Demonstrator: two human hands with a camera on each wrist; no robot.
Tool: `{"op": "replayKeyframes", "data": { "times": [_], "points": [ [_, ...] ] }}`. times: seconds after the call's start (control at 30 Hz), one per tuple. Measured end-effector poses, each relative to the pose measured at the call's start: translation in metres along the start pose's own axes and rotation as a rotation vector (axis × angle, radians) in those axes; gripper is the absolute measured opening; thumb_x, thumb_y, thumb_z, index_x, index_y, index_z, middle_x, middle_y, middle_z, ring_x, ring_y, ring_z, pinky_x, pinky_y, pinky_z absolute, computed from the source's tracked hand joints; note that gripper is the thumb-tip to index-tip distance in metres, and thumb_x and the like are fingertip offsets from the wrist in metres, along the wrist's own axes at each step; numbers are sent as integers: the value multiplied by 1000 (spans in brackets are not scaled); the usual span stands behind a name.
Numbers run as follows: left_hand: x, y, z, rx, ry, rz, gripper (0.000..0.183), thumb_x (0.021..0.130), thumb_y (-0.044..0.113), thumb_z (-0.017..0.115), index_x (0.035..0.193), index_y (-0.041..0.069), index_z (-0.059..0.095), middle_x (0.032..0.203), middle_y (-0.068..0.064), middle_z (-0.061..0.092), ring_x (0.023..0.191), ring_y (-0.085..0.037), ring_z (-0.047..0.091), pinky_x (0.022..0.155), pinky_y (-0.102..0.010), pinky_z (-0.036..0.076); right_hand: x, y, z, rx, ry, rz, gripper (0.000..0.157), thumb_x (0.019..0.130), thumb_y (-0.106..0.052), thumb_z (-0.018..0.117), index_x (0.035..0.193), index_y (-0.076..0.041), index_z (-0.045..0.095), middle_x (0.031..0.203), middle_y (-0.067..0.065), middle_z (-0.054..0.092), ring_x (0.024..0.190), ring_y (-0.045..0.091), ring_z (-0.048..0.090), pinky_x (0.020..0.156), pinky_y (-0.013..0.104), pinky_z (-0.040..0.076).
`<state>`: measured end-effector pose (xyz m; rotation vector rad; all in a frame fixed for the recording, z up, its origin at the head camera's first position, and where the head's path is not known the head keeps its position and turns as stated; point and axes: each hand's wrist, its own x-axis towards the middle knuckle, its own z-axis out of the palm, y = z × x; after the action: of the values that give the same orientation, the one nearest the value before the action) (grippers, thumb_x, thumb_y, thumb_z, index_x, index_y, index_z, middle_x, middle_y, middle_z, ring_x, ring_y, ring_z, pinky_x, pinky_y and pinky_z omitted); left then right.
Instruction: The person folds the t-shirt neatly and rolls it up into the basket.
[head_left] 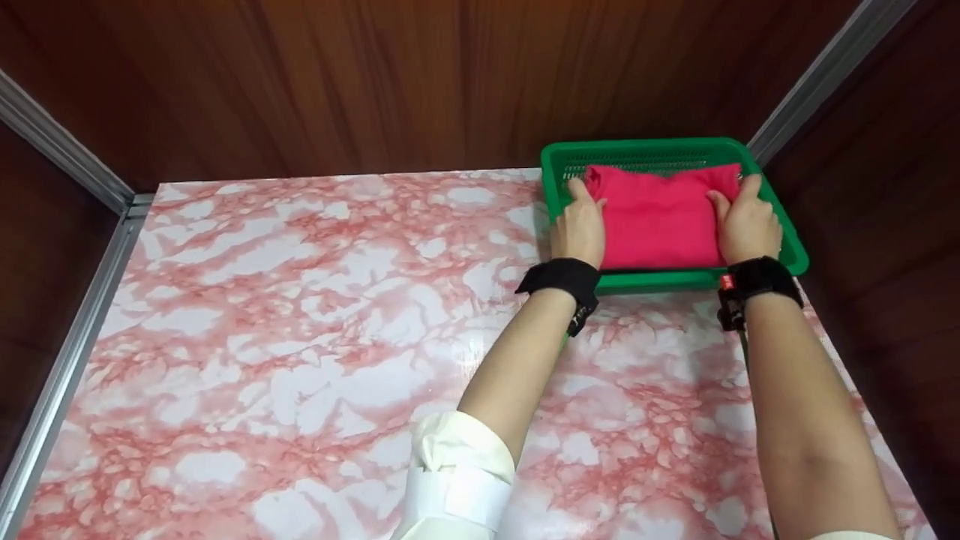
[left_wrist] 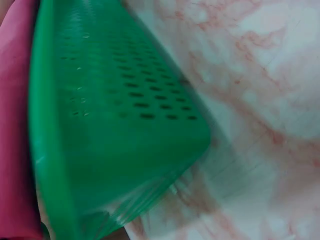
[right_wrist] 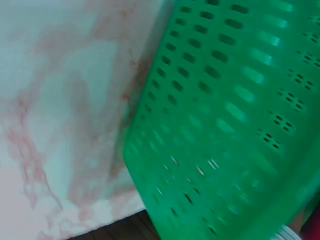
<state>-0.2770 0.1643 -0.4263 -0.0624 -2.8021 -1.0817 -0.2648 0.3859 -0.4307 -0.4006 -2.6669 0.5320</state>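
A folded bright pink cloth (head_left: 660, 221) lies level over the green plastic basket (head_left: 660, 280), within its rim in the head view. My left hand (head_left: 580, 229) grips the cloth's left side, thumb on top. On the opposite side my right hand (head_left: 750, 225) holds it the same way; the fingers under the cloth are hidden. From the left wrist, the pink cloth (left_wrist: 15, 130) shows beyond the rim of the basket (left_wrist: 125, 145). The right wrist view is mostly filled by the perforated wall of the basket (right_wrist: 240, 165).
The basket stands at the back right corner of a red-and-white marbled table (head_left: 300, 315). A dark brown wood panel (head_left: 375, 82) rises behind it, and another dark panel (head_left: 885, 225) stands close on the right. Metal framing (head_left: 67, 322) runs along the left.
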Motion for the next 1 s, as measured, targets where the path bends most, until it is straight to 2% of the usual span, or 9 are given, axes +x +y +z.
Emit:
{"op": "replayKeyframes", "data": {
  "times": [0.17,0.37,0.53,0.63,0.7,0.77,0.83,0.9,1.0],
  "points": [
    [-8,-6,12,66,2,28,25,96,29,35,110,10,27,75,-7,66,63,-19,64,50,-29,48,-9,1,15,-40,-49,10,55,92,-46,35,117,2,29,87,41,54,79,57,50,59,63,36],
    [-21,-7,26,342,15,105,21,95,8,30,116,7,30,73,1,57,59,-14,62,50,-25,48,-17,2,24,-12,-234,-56,42,95,-30,35,117,4,25,92,41,52,81,55,50,62,58,37],
    [-25,-3,30,459,44,91,21,95,12,33,114,8,36,73,3,58,56,-10,60,47,-22,47,-18,4,23,-12,-307,-109,38,94,-24,38,115,6,27,90,42,52,82,55,50,65,58,38],
    [-26,-2,30,553,38,82,35,95,15,35,127,3,35,97,-5,61,79,-13,62,51,-19,48,-19,2,22,-25,-347,-81,46,94,-27,40,123,6,27,102,41,48,92,54,47,73,59,37],
    [-28,-1,28,601,9,93,45,95,17,37,136,2,27,120,-13,53,101,-19,56,58,-18,49,-20,1,22,-35,-366,-69,53,93,-31,40,130,4,25,114,39,43,100,53,43,80,59,36],
    [-29,-2,25,605,-44,123,53,96,21,37,141,3,16,138,-16,34,120,-25,42,75,-18,49,-20,0,22,-39,-353,-84,57,93,-33,40,135,2,24,125,35,36,109,52,38,87,59,32],
    [-29,-3,22,543,-71,167,57,96,25,37,142,3,12,145,-16,22,130,-27,29,91,-22,42,-19,1,23,-39,-305,-115,56,92,-32,42,135,1,27,129,32,34,112,51,37,90,58,30],
    [-28,-4,20,476,-63,224,58,96,30,35,142,4,12,146,-15,18,134,-26,19,105,-27,27,-18,2,24,-34,-229,-148,51,92,-30,44,132,1,34,129,30,37,113,49,38,92,57,30],
    [-30,-6,18,404,-43,312,58,95,36,32,141,5,17,147,-11,18,137,-25,11,109,-30,16,-17,4,24,-13,-107,-162,44,91,-28,46,126,-1,44,125,26,45,111,46,43,91,55,33]
  ]
}}
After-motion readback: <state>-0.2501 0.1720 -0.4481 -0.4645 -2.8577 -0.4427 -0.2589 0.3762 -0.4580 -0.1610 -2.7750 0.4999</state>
